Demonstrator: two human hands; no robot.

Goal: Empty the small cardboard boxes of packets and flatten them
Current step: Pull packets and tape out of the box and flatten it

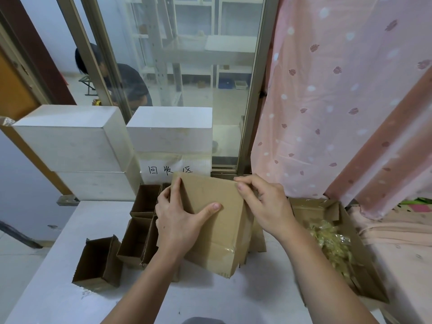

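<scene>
Your fingers are curled around the small cardboard box (210,220): your left hand (180,218) wraps its left edge with the thumb laid flat across the front panel, and your right hand (264,204) pinches the top right corner between thumb and forefinger. You hold the box above the white table (58,300), partly collapsed, with clear tape along its lower flap. Whether anything is inside it, the view does not tell.

Just beyond and to the left sit open empty small boxes (98,260); to your right a larger carton (346,244) holds clear packets (332,244).

That tape looks likely to resist folding, so forcing the panels could tear the board. Pressing unevenly from one corner might skew the fold, or knock the standing boxes underneath.
</scene>
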